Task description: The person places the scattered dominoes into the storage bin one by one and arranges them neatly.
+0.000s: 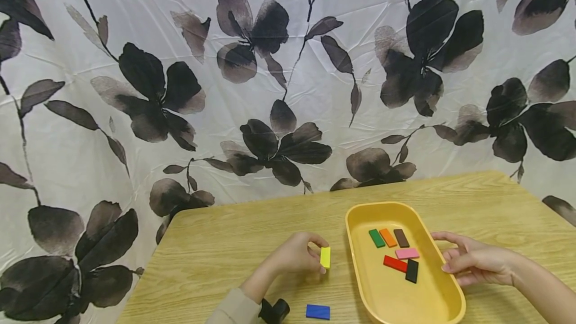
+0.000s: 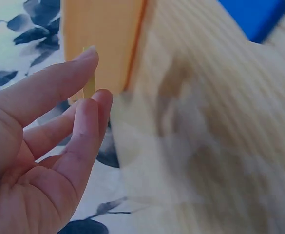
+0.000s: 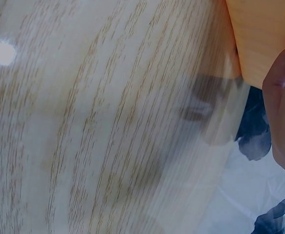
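Observation:
In the head view my left hand (image 1: 299, 254) pinches a small yellow rectangular block (image 1: 325, 258) between thumb and fingers, just above the table. The left wrist view shows the block (image 2: 89, 87) edge-on, a thin strip between the fingertips. To the right, my right hand (image 1: 481, 261) holds the right side of a yellow-orange tray (image 1: 366, 284), thumb at the rim and fingers along the outer wall. Inside the tray lie green (image 1: 376, 238), orange (image 1: 388, 237), brown (image 1: 401, 238), pink (image 1: 407, 253), red (image 1: 395, 263) and black (image 1: 411, 271) blocks; black and red touch.
A blue block (image 1: 318, 312) lies on the wooden table (image 1: 225, 244) near its front, left of the tray. A black object (image 1: 274, 310) is at the left wrist. Behind the table hangs a white floral cloth (image 1: 315, 89).

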`<state>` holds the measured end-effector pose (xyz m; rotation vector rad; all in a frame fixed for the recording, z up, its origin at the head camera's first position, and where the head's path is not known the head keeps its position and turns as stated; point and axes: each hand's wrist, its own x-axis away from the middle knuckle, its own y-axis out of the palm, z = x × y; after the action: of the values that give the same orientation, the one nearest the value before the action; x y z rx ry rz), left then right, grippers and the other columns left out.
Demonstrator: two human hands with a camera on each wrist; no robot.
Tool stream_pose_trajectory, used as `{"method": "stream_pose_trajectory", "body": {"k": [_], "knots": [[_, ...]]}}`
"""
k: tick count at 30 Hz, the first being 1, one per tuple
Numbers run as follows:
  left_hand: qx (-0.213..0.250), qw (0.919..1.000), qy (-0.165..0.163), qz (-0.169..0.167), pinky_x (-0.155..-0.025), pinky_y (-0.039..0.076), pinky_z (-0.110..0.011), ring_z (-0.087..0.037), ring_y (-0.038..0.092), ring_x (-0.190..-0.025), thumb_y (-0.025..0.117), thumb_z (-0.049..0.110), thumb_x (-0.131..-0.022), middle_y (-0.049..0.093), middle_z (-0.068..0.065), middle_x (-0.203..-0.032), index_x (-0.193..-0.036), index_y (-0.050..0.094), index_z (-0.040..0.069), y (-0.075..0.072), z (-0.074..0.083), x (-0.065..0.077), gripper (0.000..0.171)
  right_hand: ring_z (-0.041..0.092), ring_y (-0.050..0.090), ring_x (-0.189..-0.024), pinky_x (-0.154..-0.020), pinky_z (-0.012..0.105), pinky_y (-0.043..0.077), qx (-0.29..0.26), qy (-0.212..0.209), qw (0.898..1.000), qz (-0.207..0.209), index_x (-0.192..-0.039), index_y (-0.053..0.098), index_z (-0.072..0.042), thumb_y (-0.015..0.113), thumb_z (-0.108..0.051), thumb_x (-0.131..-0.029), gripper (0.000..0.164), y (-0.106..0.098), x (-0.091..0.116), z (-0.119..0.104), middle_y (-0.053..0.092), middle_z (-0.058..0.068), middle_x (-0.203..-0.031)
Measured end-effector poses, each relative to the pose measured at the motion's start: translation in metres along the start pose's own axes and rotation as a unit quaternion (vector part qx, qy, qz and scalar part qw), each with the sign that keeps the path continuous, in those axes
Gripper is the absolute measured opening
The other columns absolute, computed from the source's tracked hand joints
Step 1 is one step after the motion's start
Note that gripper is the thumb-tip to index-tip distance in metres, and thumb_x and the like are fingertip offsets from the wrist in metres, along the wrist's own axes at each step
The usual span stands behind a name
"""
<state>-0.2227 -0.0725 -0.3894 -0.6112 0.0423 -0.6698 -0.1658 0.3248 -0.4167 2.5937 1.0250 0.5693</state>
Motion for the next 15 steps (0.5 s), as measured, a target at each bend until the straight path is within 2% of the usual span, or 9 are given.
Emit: {"method": "stream_pose_trajectory", "body": {"k": [3,5,10,15], "knots": [[-0.008,0.9999,-0.005,0.010,-0.061,0.049,-0.025,-0.011,0.061,-0.073,0.078,-0.002,-0.067,0.064,-0.002,-0.088,-0.110,0.064,0.005,0.000,0.009,-0.002,0.046,0.021,0.063,-0.091,-0.079,0.035,0.051,0.001,0.000,1.000,0.000,-0.139,0.014,-0.009,0.048,0.004,-0.090,0.061,0.000,0.000,0.000,0.057,0.011,-0.103],[-0.010,0.9998,-0.004,0.014,-0.062,0.050,-0.025,-0.011,0.061,-0.073,0.079,0.000,-0.067,0.064,-0.002,-0.091,-0.110,0.064,0.005,0.000,0.015,-0.005,0.046,0.022,0.063,-0.092,-0.080,0.036,0.051,0.002,0.000,1.000,0.001,-0.139,0.015,-0.010,0.048,0.004,-0.090,0.060,0.000,0.000,-0.001,0.057,0.012,-0.104],[-0.021,0.9993,0.018,0.024,-0.064,0.050,-0.023,-0.008,0.062,-0.074,0.082,0.001,-0.065,0.062,-0.001,-0.104,-0.110,0.065,0.005,0.001,0.030,-0.012,0.047,0.022,0.064,-0.091,-0.080,0.036,0.051,0.008,-0.001,1.000,0.005,-0.138,0.019,-0.012,0.048,0.004,-0.090,0.058,0.001,0.000,0.000,0.057,0.011,-0.103],[-0.013,0.9989,0.037,0.024,-0.064,0.050,-0.023,-0.007,0.062,-0.073,0.081,-0.001,-0.066,0.064,-0.003,-0.107,-0.112,0.065,0.002,0.002,0.045,-0.019,0.049,0.022,0.064,-0.091,-0.080,0.036,0.051,0.006,-0.003,1.000,0.002,-0.137,0.024,-0.014,0.048,0.004,-0.091,0.056,0.000,0.000,0.000,0.057,0.011,-0.102]]}}
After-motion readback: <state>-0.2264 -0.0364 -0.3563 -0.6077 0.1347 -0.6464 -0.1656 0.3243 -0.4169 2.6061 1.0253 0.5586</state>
